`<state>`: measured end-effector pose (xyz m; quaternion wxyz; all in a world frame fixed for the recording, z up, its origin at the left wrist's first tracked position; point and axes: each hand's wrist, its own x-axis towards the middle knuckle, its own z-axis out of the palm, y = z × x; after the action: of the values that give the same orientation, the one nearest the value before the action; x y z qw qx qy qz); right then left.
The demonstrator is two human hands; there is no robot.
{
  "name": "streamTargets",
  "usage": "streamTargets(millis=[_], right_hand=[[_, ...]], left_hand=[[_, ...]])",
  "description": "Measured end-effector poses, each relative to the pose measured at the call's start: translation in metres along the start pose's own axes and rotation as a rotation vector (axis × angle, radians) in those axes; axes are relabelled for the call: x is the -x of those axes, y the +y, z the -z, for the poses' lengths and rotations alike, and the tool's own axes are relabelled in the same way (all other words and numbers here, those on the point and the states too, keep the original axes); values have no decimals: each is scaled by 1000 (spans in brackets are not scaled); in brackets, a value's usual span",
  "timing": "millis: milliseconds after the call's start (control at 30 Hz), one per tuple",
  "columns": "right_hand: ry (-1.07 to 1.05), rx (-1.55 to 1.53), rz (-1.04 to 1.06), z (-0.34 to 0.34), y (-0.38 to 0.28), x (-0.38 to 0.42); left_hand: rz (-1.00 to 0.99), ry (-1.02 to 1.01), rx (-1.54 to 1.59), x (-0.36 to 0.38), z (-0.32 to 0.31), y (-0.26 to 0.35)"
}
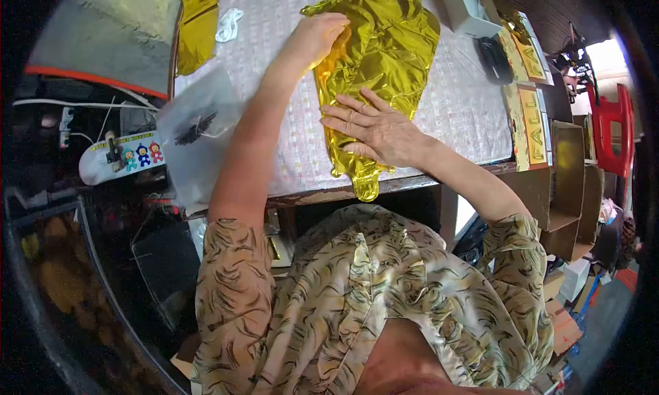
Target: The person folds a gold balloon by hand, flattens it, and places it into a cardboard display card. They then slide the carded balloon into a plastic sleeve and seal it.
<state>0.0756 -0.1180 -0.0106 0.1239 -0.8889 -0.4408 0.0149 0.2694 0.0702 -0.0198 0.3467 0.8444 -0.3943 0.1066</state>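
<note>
A deflated gold foil balloon (391, 58) lies wrinkled on the cloth-covered table, its narrow tab pointing toward me over the front edge. My left hand (319, 41) is at the balloon's upper left edge, fingers bent inward and closed on the foil; the fingertips are partly hidden. Lower down, my right hand (381, 130) rests flat on the foil with its fingers spread.
More gold foil (199, 34) hangs over the table's far left corner, near a white bundle (229, 25). A clear plastic bag (199, 130) with dark strips sits at left. On the right are a white box (472, 10), a black object (494, 60) and printed packets (530, 127).
</note>
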Motion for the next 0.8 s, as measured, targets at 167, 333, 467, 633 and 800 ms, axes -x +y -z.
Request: streamTargets(millis=[167,333,467,633,800], right_hand=[[-2,-47,-4,-2,1,1],[-8,-97,-11,-2,1,2],[21,-93,5,12,6,-1],[746,-227,-681,44,119,-15],[426,58,-1053,60,222,-32]], left_hand=[[-110,107,-85,-7,-28,-6],[-10,102,-171,-4,-32,3],[-18,94,-238,-2,-31,6],[-18,35,-311,-1,-38,-3],[-19,32,-308,1,-38,-1]])
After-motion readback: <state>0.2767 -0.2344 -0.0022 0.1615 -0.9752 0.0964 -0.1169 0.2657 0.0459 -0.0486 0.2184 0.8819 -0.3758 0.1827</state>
